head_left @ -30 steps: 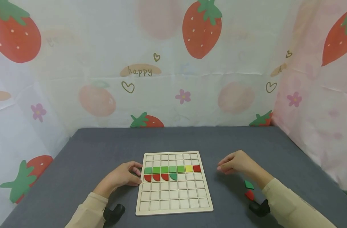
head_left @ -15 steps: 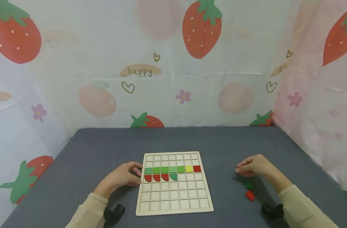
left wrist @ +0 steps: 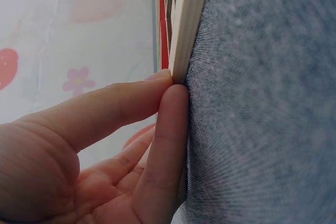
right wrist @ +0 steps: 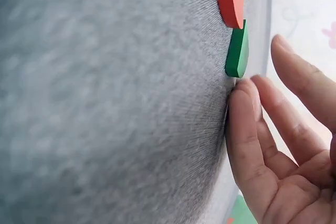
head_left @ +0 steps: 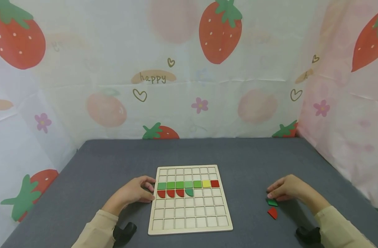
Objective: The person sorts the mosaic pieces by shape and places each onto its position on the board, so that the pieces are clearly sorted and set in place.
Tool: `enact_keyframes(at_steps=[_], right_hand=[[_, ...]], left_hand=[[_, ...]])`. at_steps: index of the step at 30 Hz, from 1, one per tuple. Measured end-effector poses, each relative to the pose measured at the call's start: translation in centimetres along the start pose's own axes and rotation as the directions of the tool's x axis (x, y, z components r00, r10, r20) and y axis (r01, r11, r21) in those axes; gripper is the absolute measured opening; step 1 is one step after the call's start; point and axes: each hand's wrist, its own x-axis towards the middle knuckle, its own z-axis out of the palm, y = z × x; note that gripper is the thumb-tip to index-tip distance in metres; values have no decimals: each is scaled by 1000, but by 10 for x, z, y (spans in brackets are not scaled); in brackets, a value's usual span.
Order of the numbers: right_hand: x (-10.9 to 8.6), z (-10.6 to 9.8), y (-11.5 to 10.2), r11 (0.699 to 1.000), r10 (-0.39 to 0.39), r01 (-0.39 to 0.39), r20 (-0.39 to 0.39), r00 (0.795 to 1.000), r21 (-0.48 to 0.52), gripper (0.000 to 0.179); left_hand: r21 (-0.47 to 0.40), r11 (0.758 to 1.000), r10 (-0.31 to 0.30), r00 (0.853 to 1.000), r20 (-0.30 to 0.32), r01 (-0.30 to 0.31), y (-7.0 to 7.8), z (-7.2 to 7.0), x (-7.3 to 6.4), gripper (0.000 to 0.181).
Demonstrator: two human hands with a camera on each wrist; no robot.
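Note:
A pale wooden grid board (head_left: pixel 190 229) lies on the dark table, holding a row of coloured squares (head_left: pixel 179 185) and, beneath it, red quarter-circle pieces (head_left: pixel 170 194) with one green quarter-circle (head_left: pixel 189 192). My left hand (head_left: pixel 134 190) rests at the board's left side; thumb and fingertips touch its edge (left wrist: pixel 184 66) in the left wrist view. To the right, my right hand (head_left: pixel 288 188) is beside a loose green piece (head_left: pixel 272 202), its fingertips on or just over the cloth. In the right wrist view, thumb and fingers stand apart near the green piece (right wrist: pixel 238 53), gripping nothing.
A loose red piece (head_left: pixel 272 213) lies just nearer than the green one. Dark cloth covers the table (head_left: pixel 120 151). A strawberry-print curtain (head_left: pixel 189 86) closes off the back and sides. Black straps (head_left: pixel 308 235) show at both wrists.
My right hand has moved right and toward me, from beside the board to the loose green piece. The left hand and the board stay in place.

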Motion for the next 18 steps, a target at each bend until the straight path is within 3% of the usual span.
enact_keyframes(at_steps=[7, 18], right_hand=[[-3, -2, 5, 1000, -4, 6, 72, 997, -23, 39], [-4, 5, 3, 996, -56, 58, 32, 998, -73, 35]], left_hand=[[-2, 1000, -2, 1000, 6, 2, -1, 0, 1, 61], [2, 1000, -8, 1000, -8, 8, 0, 0, 1, 60]])
